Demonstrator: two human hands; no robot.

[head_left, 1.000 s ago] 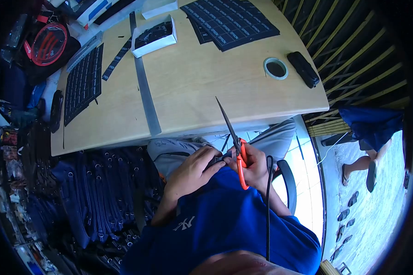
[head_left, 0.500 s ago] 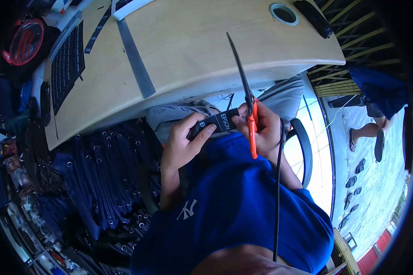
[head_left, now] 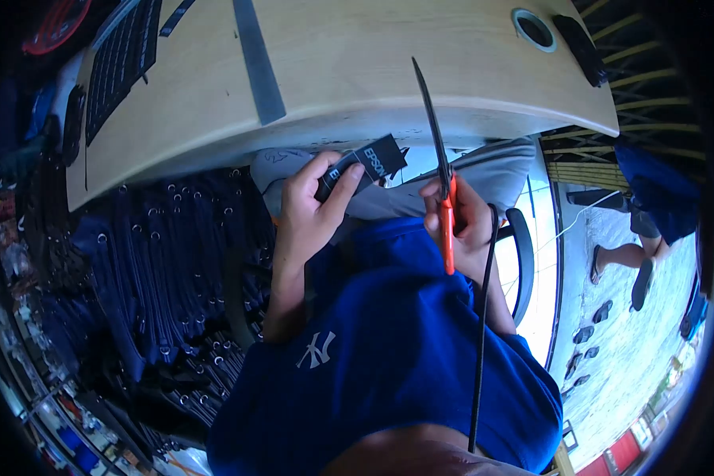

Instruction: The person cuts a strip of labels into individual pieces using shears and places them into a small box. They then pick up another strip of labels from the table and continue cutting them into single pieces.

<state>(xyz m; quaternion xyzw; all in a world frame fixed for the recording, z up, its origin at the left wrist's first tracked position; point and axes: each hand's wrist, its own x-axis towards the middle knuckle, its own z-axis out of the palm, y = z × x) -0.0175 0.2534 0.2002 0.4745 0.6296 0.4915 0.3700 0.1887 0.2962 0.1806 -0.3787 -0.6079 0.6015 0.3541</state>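
Observation:
My left hand (head_left: 308, 202) is closed around black fabric labels (head_left: 379, 159) with white EPSON lettering, the thumb pressed across them. They look layered or folded, and their free end points to the right. My right hand (head_left: 470, 226) grips a pair of scissors (head_left: 449, 226) by the orange handles. The long dark blades are together and point up over the table edge. A gap separates the right hand and scissors from the labels. Both hands are above my lap, in front of the table.
On the wooden table (head_left: 357, 71) lie a grey strip (head_left: 259, 67), a roll of tape (head_left: 535, 30), a black case (head_left: 581, 51) and a dark printed sheet (head_left: 125, 67). Dark blue straps (head_left: 178, 254) with metal rings hang at left. Another person's leg (head_left: 620, 255) shows at right.
My right hand has let go of the labels' right end and drawn away with the scissors. The labels now stay in my left hand alone, tilted upward. The view has shifted slightly.

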